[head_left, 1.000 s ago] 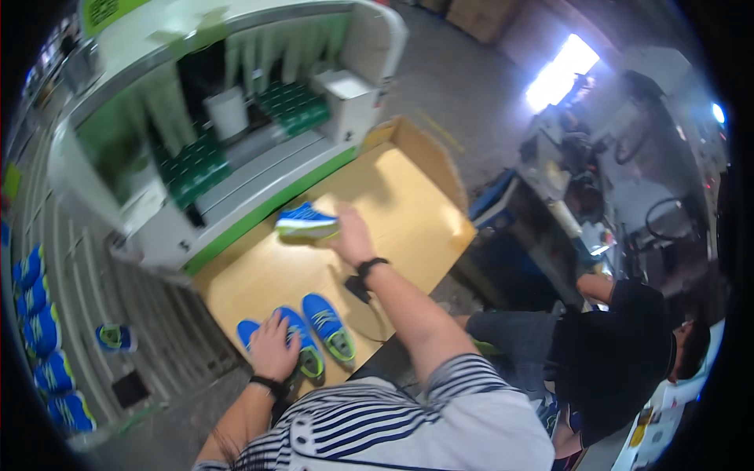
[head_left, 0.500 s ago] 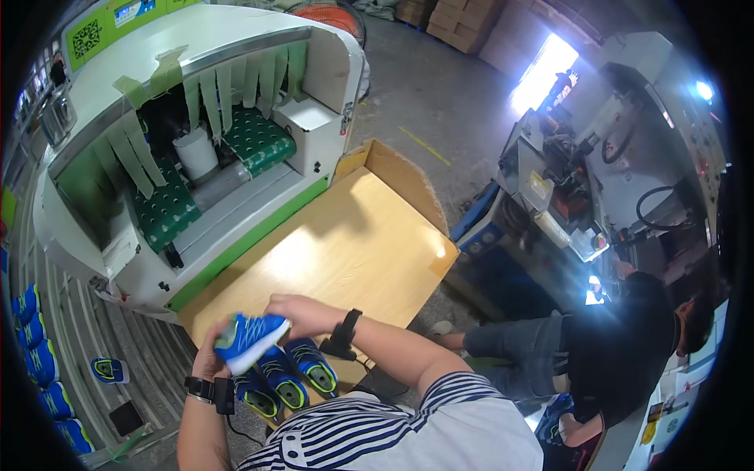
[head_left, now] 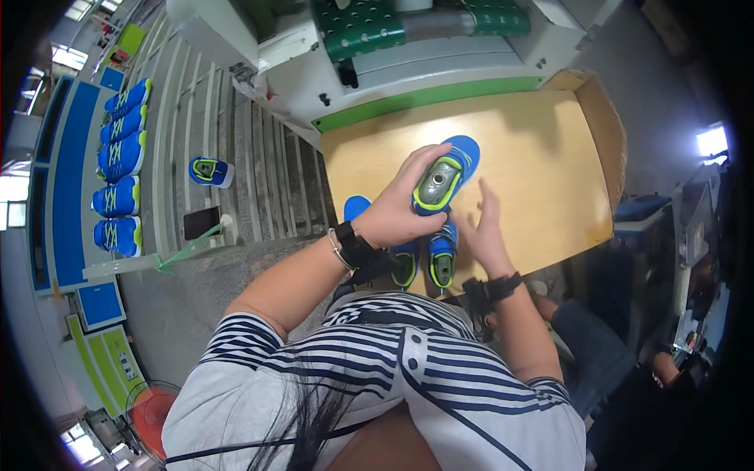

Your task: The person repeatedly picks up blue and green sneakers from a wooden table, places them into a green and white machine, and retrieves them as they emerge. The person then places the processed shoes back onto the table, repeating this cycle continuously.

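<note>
My left hand (head_left: 393, 210) is closed around a blue sneaker (head_left: 465, 157) with a lime-green collar, held above the wooden table. A grey-green shoe last (head_left: 437, 182) with a round hole fills the sneaker's opening. Just right of its heel is my right hand (head_left: 485, 239), fingers apart and holding nothing. Below my hands, more sneakers of the same kind stand along the table's near edge; one sneaker (head_left: 442, 263) shows its filled opening. Another sneaker's blue toe (head_left: 357, 206) pokes out by my left wrist, the rest hidden.
Beyond the wooden table (head_left: 542, 157) stands a white machine with a green perforated belt (head_left: 365, 35). Cardboard (head_left: 601, 133) edges the table's right side. At left, a slatted rack (head_left: 259, 157) carries a lone sneaker (head_left: 210, 171) and a row of several sneakers (head_left: 122, 157). A co-worker's legs (head_left: 585, 345) are at right.
My view has swung left and downward. The sneaker was held between both hands with its laces showing; now the left hand alone holds it, opening upward, and the right hand has let go.
</note>
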Action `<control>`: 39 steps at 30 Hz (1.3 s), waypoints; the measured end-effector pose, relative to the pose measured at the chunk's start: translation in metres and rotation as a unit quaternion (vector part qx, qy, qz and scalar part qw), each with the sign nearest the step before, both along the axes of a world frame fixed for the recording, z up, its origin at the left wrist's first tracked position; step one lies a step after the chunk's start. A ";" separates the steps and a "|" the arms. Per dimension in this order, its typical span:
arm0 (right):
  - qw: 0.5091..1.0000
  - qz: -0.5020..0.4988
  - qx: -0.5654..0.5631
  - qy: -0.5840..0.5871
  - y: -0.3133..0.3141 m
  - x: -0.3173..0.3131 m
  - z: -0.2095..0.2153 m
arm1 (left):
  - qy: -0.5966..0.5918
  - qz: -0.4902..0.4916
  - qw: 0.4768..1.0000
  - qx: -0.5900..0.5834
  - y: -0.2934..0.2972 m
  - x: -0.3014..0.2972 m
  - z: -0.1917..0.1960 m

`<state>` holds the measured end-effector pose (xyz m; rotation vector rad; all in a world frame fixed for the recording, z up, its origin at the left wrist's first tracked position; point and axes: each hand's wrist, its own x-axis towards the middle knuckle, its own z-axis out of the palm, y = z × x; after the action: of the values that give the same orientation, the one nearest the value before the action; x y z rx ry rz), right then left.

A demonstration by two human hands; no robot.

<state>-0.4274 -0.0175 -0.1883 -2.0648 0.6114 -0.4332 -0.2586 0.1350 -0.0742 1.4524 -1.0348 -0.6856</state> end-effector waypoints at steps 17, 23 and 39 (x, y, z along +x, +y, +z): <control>0.941 0.279 0.049 0.187 0.013 -0.042 -0.043 | -0.103 0.186 0.976 -0.053 0.030 0.040 0.043; 0.934 0.293 0.098 0.180 0.004 -0.040 -0.045 | -0.179 0.222 0.953 -0.107 0.038 0.043 0.053; 0.925 0.282 0.169 0.190 0.009 -0.040 -0.025 | -0.184 0.528 0.827 -0.053 0.138 -0.004 0.018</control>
<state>-0.4676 -0.0086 -0.2135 -1.8839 0.2579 0.3909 -0.2626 0.2735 -0.0564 1.7983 -0.3718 0.4670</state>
